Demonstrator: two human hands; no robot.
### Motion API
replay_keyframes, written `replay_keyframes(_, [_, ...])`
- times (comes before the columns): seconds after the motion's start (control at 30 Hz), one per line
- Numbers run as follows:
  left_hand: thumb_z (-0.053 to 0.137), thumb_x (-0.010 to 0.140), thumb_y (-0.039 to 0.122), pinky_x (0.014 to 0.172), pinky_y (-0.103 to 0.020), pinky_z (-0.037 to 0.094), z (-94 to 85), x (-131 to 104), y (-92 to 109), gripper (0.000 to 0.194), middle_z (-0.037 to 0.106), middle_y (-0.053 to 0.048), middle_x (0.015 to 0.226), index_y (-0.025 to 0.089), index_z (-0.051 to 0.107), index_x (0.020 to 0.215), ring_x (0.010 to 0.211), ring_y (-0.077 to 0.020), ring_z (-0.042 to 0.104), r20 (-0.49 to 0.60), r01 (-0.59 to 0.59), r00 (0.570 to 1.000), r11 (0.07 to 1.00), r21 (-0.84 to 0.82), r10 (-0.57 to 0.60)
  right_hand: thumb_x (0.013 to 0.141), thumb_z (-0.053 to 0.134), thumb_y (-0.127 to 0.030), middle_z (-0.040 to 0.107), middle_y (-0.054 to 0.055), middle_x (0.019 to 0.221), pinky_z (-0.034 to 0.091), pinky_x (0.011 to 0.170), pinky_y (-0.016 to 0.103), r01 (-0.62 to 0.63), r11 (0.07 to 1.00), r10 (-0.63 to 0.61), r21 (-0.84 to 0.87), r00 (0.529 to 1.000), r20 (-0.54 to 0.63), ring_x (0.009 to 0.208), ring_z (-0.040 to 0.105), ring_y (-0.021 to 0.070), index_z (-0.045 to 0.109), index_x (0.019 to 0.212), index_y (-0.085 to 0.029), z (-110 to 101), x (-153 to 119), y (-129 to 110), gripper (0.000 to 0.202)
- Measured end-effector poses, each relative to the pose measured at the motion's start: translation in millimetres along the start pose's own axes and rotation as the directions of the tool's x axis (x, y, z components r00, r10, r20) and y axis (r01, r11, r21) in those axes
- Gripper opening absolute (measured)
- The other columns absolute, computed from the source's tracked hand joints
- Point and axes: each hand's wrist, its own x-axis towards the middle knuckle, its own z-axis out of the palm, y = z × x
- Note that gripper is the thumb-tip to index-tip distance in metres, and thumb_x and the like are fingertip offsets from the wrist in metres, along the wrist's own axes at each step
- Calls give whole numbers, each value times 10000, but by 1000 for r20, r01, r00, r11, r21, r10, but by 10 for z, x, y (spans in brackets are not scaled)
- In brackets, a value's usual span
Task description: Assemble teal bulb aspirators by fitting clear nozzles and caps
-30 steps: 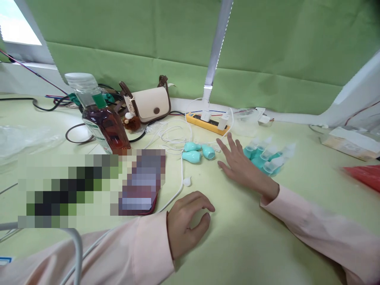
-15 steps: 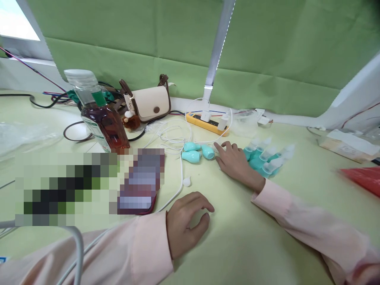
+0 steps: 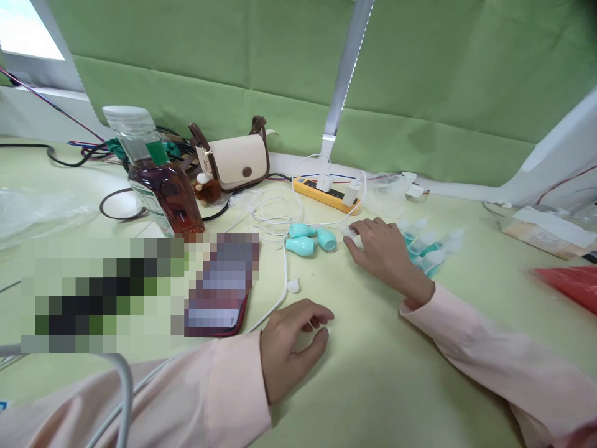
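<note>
Three bottles (image 3: 301, 247) lie just left of the right hand (image 3: 385, 252).
Its fingers bend by a clear bit (image 3: 356, 239); I cannot tell if they grip it. The left hand (image 3: 291, 348) is open and empty, with the phone (image 3: 222, 283) to its left.

Bright daylight blows out the window (image 3: 30, 31). Shadows are soft; wide-angle distortion stretches the edges, where red (image 3: 569, 283) blurs.
</note>
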Motion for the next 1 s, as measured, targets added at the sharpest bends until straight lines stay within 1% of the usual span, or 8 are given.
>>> replay_keyframes(0.07, [447,757,142,638,-234,442,-13,19,8,185,569,-22,781,176,492,933,695,-118,531,-39,93,995,991,-97,-97,782,416,-294,609,87,815,379,688,345,23,978,-19,208,1000,-22,780,534,225,540,939,-134,-197,-53,-18,255])
replay_keyframes(0.13, [462,768,185,623,-226,453,-24,38,13,297,553,-27,830,188,407,1060,713,-115,530,-84,154,981,968,-200,-174,760,451,-287,615,41,759,411,644,285,101,865,-172,491,980,103,703,552,168,560,897,-164,-394,-132,-55,214])
replay_keyframes(0.33, [522,741,203,641,-233,460,-30,57,1,229,593,-34,842,177,540,968,751,-134,546,-10,143,989,973,-182,-147,709,541,-266,642,14,791,447,575,208,-122,514,-570,849,691,444,690,582,125,634,817,-192,-581,-292,-191,161])
replay_keyframes(0.43, [545,720,207,617,-239,464,-20,56,-11,207,616,-36,792,158,575,918,705,-139,557,-35,170,983,972,-163,-178,731,523,-302,647,25,843,456,618,222,-147,457,-636,877,635,438,732,591,131,628,886,-185,-471,-252,-173,221])
replay_keyframes(0.5, [560,695,196,600,-237,465,-11,56,-20,201,615,-35,760,148,583,889,669,-135,556,-62,188,978,971,-146,-199,748,504,-327,645,29,859,452,666,241,-66,515,-569,855,719,399,769,589,142,613,934,-187,-393,-201,-124,257])
replay_keyframes(0.63, [562,654,159,557,-220,450,7,51,-26,165,592,-15,678,144,600,814,579,-112,533,-77,197,976,978,-67,-202,785,438,-274,633,71,869,415,740,306,93,818,-226,567,959,170,804,574,182,600,942,-157,-214,-91,-5,254])
replay_keyframes(0.73, [559,649,165,516,-204,432,10,46,-17,151,573,-3,645,146,601,793,531,-96,505,-80,199,976,979,-54,-202,769,453,-269,629,75,801,412,683,292,91,897,-183,432,967,176,755,568,190,613,933,-155,-35,-29,52,257])
replay_keyframes(1.0, [553,651,174,491,-195,406,-4,45,-17,139,552,-1,639,149,595,781,523,-89,468,-63,205,976,977,-54,-209,783,428,-291,616,46,692,387,586,260,51,872,-159,487,970,185,622,537,157,637,906,-164,274,2,19,273])
